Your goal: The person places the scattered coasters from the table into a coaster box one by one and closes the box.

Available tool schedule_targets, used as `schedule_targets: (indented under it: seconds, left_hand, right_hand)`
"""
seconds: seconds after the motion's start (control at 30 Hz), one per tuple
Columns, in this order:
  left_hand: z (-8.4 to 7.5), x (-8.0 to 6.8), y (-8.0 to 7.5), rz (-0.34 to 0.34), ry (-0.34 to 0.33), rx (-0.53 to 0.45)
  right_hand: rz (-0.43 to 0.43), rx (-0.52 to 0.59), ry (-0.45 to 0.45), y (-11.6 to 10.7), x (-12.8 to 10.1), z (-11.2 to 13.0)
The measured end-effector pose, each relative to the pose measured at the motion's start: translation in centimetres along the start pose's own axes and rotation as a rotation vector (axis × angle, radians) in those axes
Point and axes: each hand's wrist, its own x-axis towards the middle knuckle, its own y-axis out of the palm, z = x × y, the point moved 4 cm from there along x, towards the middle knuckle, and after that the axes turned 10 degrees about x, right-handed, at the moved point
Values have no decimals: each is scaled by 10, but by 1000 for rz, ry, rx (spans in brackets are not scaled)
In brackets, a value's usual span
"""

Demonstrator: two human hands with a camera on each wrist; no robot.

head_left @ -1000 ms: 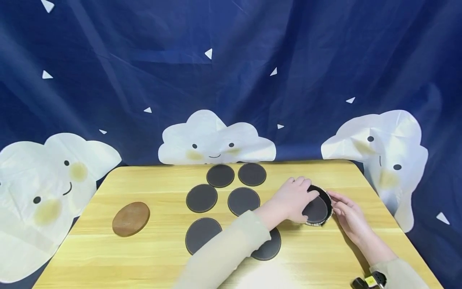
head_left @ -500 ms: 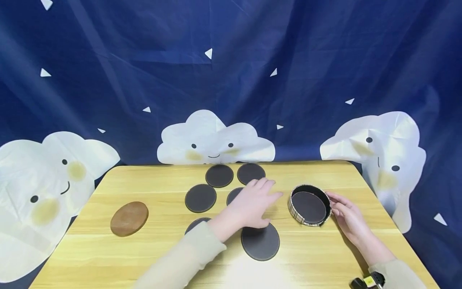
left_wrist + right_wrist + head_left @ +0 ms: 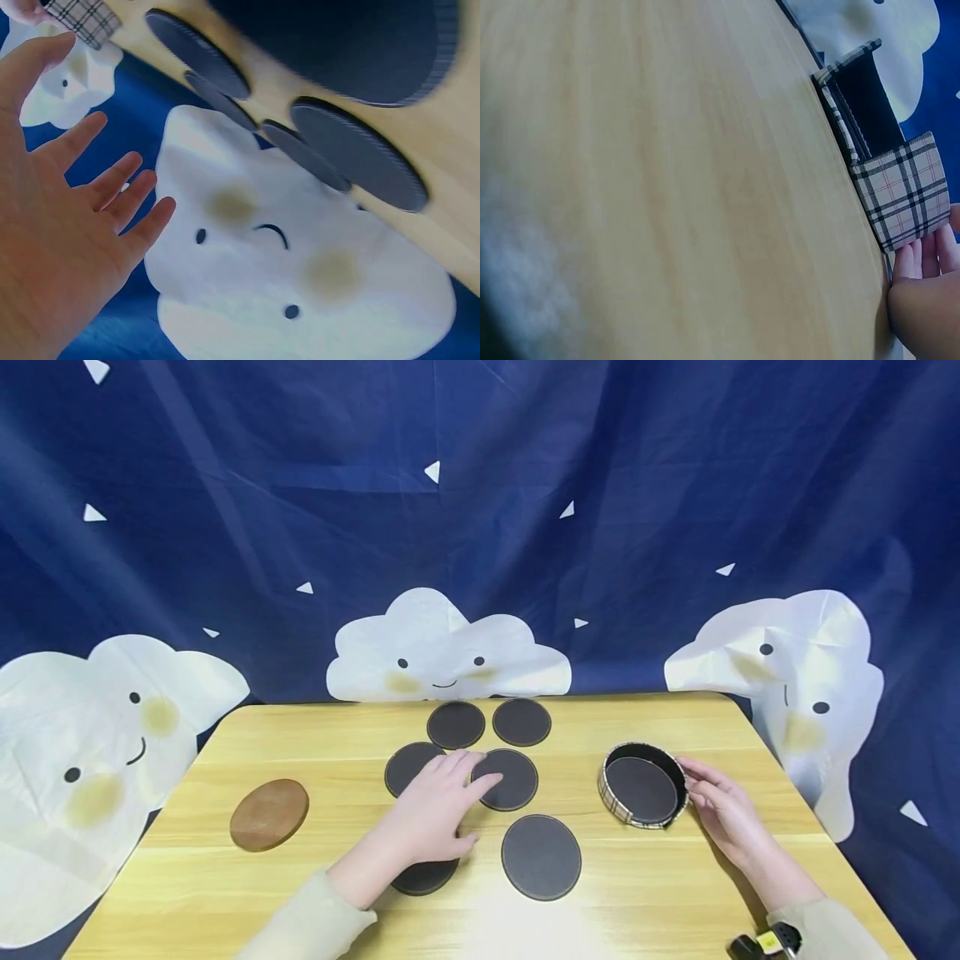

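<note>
My left hand [image 3: 435, 806] has its fingers spread, with nothing in them, over the left side of several round dark coasters. In the head view it partly covers the front left coaster [image 3: 426, 878] and overlaps the one behind it [image 3: 408, 768]. Its palm and separated fingers also show in the left wrist view. To the right stands a round plaid coaster holder [image 3: 619, 800] with a dark round bottom and a gap in its wall. My right hand [image 3: 723, 814] holds the holder's right side, fingers against the plaid wall [image 3: 904, 191] and thumb near the rim.
Uncovered coasters lie flat at the front [image 3: 542, 858], in the middle [image 3: 506, 779] and along the back [image 3: 522, 722] of the wooden table [image 3: 187, 893]. A brown wooden disc [image 3: 269, 815] lies at left. A blue curtain [image 3: 480, 527] with clouds hangs behind.
My left hand has come away from the plaid holder and moved left across the coasters, fingers spread. The holder shifted slightly left, then stayed put. My right hand has stayed at its side.
</note>
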Motion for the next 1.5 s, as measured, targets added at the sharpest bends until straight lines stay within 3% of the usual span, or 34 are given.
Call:
schedule_targets:
  seconds: [0.27, 0.57, 1.0, 1.27, 1.5]
  left_hand:
    - [4, -42, 16, 40, -12, 42]
    - [-2, -64, 36, 77, -37, 1]
    - [0, -75, 49, 164, -72, -70]
    - [4, -74, 47, 162, -45, -91]
    - [8, -68, 49, 118, -8, -72]
  right_hand:
    - [20, 14, -7, 1, 1, 0]
    - [38, 11, -26, 1, 0, 0]
    - [15, 18, -6, 1, 1, 1]
    - [46, 30, -9, 1, 2, 0]
    - [60, 28, -16, 1, 2, -1]
